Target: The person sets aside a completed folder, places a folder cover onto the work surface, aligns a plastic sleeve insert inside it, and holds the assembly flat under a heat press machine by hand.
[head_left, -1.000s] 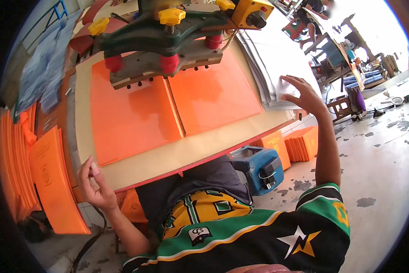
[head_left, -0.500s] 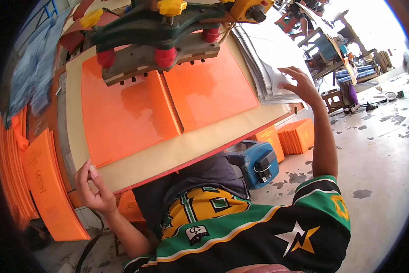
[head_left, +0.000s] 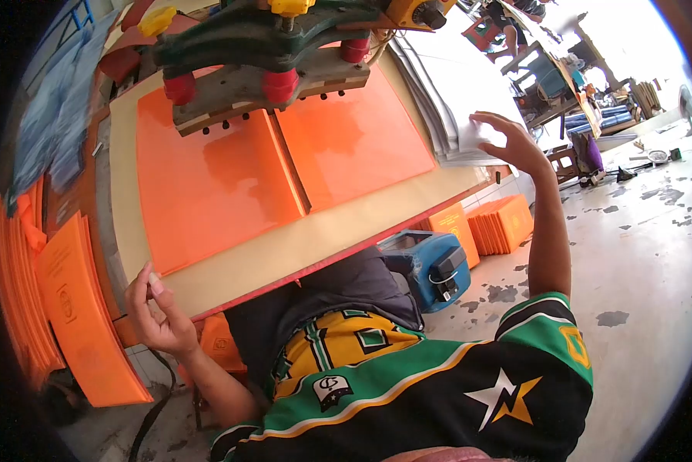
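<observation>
Currently, at lower left, the half-curled left hand (head_left: 159,312) is being held, its grip impossible to tell; centrally, the glossy orange plastic cover (head_left: 257,177) is being supported by the flat tan board (head_left: 269,258), possibly being skewed if bumped; at upper right, the open right hand (head_left: 520,148) is being held by the stacked white paper sheets (head_left: 457,85).

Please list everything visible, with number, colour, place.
press: 1, green, top centre
panels: 2, orange, below press
backing sheet: 1, tan, under panels
paper stack: 1, white, right of press
sheets: uncountable, bluish, upper left
covers: many, orange, far left, beyond case
case: 1, blue, right of centre
other person: 1, dark clothing, top right
background clutter: uncountable, mixed, upper right
shirt: 1, green-black-yellow, bottom
left hand: 1, bare, at backing sheet's corner
right hand: 1, bare, at paper stack
</observation>
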Tool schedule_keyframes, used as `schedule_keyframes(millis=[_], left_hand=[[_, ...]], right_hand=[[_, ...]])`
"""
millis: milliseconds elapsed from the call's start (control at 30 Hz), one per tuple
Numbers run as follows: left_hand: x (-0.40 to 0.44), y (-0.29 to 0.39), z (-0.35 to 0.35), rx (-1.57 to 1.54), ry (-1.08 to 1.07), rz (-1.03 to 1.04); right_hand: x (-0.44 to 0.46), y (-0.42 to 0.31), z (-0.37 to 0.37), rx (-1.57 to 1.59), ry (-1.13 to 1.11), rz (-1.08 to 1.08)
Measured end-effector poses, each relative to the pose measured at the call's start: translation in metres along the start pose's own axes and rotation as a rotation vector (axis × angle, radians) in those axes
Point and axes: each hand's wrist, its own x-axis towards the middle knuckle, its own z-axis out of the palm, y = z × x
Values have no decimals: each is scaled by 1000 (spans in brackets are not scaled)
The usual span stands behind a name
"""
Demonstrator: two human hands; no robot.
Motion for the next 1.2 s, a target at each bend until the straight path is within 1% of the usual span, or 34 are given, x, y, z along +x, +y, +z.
schedule_keyframes(millis=[67, 133, 167, 233, 267, 433, 567, 633, 667, 733, 767, 800, 867, 933, 1000, 1033, 1067, 1133, 1167, 1200], left_hand=[[2, 0, -1, 34, 4, 17], [4, -2, -1, 49, -23, 90], [5, -1, -2, 50, -24, 91], [6, 2, -2, 48, -50, 87], [7, 3, -2, 47, -52, 91], [7, 1, 1, 25, -35, 95], [6, 1, 0, 51, -30, 99], [7, 2, 1, 39, -20, 95], [8, 4, 1, 43, -15, 94], [12, 11, 1, 11, -24, 106], [12, 10, 2, 15, -17, 102], [12, 10, 2, 11, -13, 124], [13, 9, 1, 11, -2, 140], [13, 9, -1, 30, -25, 140], [13, 7, 1, 11, -20, 131], [13, 7, 1, -10, -20, 126], [13, 7, 1, -9, -20, 127], [13, 8, 1, 1, -26, 124], [13, 9, 1, 0, -28, 126], [14, 9, 0, 14, -33, 129]], right_hand=[[1, -1, 1, 11, -11, -13], [0, -13, 2, -66, 0, 13], [0, -19, 3, -64, 0, 13], [-1, -31, 7, -164, 56, -87], [-1, -32, 9, -162, 59, -84], [-1, -44, 21, -371, 64, -49], [0, -39, 26, -399, 101, -54], [2, -33, 23, -196, 115, 49], [4, -26, 24, -196, 116, 42], [7, -8, 28, -151, 306, -16], [7, -5, 27, -166, 315, 34], [7, 1, 27, -167, 314, 25], [8, 11, 26, -93, 300, 164], [8, 18, 21, -90, 300, 192], [7, 42, 15, -194, 195, 98], [9, 51, 13, -121, 255, 143], [11, 72, 10, -204, 307, 73], [17, 75, -9, -184, 358, 153], [21, 91, -14, -293, 432, 74], [23, 75, -27, -196, 405, 181]])
